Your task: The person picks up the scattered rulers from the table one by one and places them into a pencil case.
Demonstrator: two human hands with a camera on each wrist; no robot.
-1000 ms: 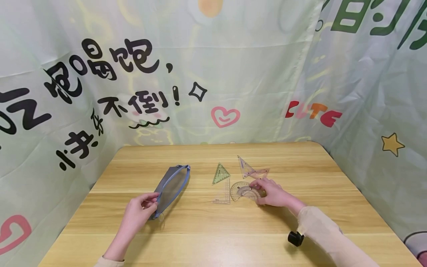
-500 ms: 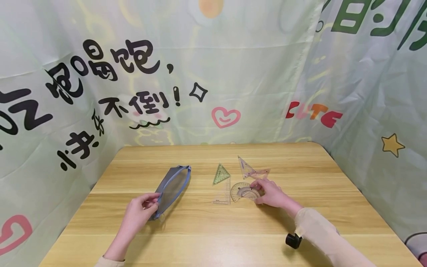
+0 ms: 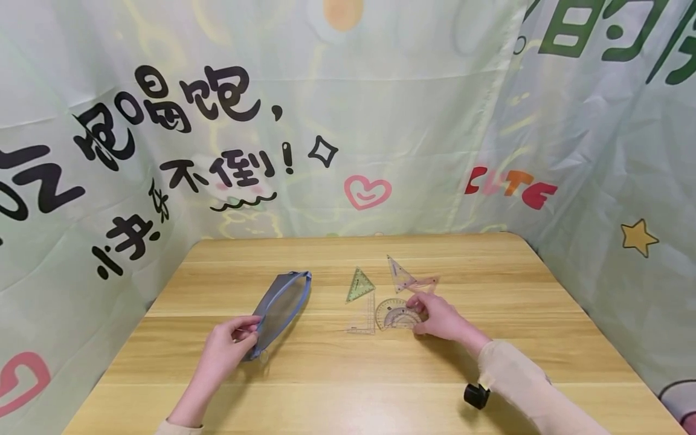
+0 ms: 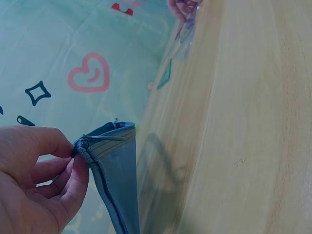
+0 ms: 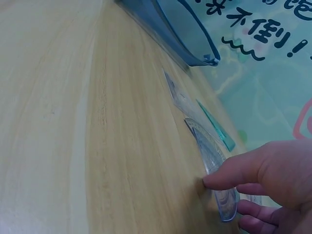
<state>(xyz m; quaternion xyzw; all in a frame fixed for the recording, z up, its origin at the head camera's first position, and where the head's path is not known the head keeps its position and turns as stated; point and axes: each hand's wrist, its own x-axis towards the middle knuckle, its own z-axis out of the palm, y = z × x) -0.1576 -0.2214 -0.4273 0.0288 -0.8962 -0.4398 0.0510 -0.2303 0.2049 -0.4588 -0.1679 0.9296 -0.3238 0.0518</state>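
My left hand (image 3: 228,338) pinches the near end of a grey zip pouch (image 3: 280,311) with blue edging, its mouth gaping. In the left wrist view, thumb and fingertips hold the pouch (image 4: 119,170) at its corner by the zipper. To the right, my right hand (image 3: 443,317) holds a clear protractor (image 3: 406,319) between thumb and fingers, low at the table. Another clear protractor (image 3: 383,307) overlaps with it. In the right wrist view, the thumb lies across the front of the held protractor (image 5: 226,204) while fingers reach behind it.
Left of the protractors lie a green set square (image 3: 359,287) and a clear set square (image 3: 371,320). Behind them, a purple set square (image 3: 399,275) overlaps a pinkish-orange one (image 3: 428,283). A printed curtain (image 3: 413,121) rises beyond the wooden table (image 3: 348,386).
My right hand and forearm have shifted slightly left, the held protractor sliding a little further over the other one. The left hand and pouch stay in place.
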